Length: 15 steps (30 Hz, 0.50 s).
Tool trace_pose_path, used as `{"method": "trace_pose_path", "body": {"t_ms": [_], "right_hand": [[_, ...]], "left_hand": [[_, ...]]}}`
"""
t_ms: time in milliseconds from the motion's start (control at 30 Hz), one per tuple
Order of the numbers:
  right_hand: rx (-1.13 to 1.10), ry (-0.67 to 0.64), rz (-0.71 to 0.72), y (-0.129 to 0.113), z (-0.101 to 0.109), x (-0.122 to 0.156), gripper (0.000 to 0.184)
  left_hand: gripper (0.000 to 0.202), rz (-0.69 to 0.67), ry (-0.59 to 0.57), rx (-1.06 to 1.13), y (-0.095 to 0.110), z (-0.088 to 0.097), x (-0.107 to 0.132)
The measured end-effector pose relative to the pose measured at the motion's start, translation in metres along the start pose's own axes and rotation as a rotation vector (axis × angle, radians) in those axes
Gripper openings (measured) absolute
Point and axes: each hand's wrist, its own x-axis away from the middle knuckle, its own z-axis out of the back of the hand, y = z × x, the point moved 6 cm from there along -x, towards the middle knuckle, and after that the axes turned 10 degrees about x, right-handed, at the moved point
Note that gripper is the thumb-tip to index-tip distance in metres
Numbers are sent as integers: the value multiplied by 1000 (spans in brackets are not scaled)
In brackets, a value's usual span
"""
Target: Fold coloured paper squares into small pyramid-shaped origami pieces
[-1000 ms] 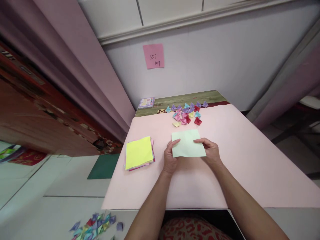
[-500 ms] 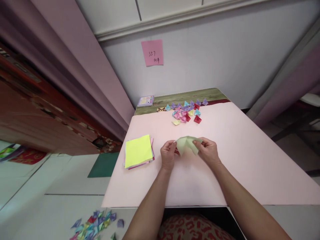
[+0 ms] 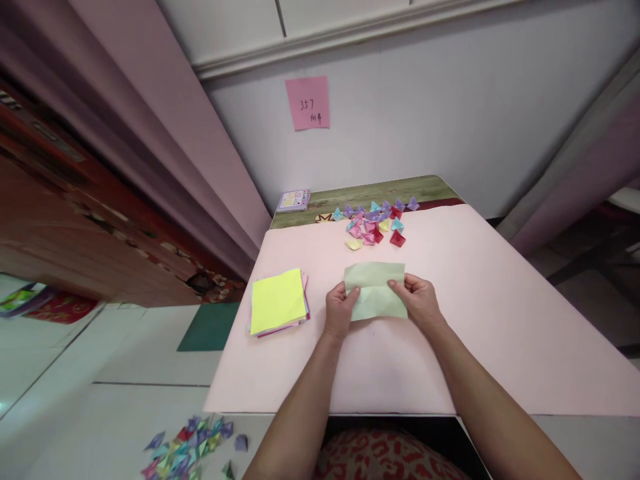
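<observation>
A pale green paper sheet (image 3: 376,291) with a crease across its middle is held just above the pink table cover (image 3: 480,333). My left hand (image 3: 339,311) pinches its left edge. My right hand (image 3: 419,304) pinches its right edge. Both hands have thumbs on top of the sheet and fingers curled under it. To the left of my left hand lies a stack of coloured paper squares (image 3: 278,301) with a yellow sheet on top.
A cluster of small folded paper pieces (image 3: 376,221) in purple, pink, red, blue and yellow sits at the table's far side. A small printed packet (image 3: 293,200) lies at the far left corner. More folded pieces (image 3: 187,445) lie on the floor at lower left. A pink note (image 3: 308,102) hangs on the wall.
The flat sheet was bent and lifted between both hands half a second ago. Now it is spread open again and shows a crease across its middle.
</observation>
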Motion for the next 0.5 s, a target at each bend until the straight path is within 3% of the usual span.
{"method": "trace_pose_path", "body": {"t_ms": [233,433,500], "right_hand": [[-24,-11,18,5,5,-7,17],[-60,-38,23,-1,4,-6,29],[-72,-63,2,-2,1,-5,27]], "left_hand": [[15,-25,71,71,9,12,-3],[42,-56,23,52,13,7,-2],[38,-51,31,22,13,6,-2]]}}
